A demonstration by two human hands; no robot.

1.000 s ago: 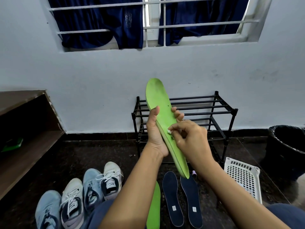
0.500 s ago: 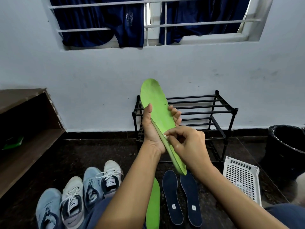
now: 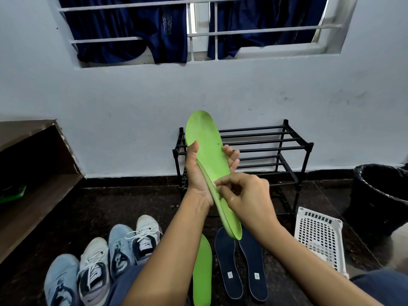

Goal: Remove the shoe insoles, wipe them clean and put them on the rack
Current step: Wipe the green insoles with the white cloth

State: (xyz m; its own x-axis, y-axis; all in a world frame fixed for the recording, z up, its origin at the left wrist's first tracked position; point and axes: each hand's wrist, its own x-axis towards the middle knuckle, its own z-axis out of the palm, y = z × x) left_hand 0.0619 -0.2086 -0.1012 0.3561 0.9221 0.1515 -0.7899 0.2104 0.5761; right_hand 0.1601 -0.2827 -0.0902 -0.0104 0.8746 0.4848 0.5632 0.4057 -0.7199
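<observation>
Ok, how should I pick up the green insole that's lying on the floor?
Probably pinch the green insole by its right long edge, coming down from above. It lies flat and thin on the floor, so fingers must slip under an edge. That side has a strip of bare floor before the dark blue insoles; the left forearm crowds the other side.

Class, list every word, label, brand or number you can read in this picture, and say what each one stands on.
No text here is legible.
The white tags on the two navy insoles: too small to read.
The tongue logo on the white sneaker: blurred.
The pale print on the dark blue cloth at the window: blurred.
</observation>
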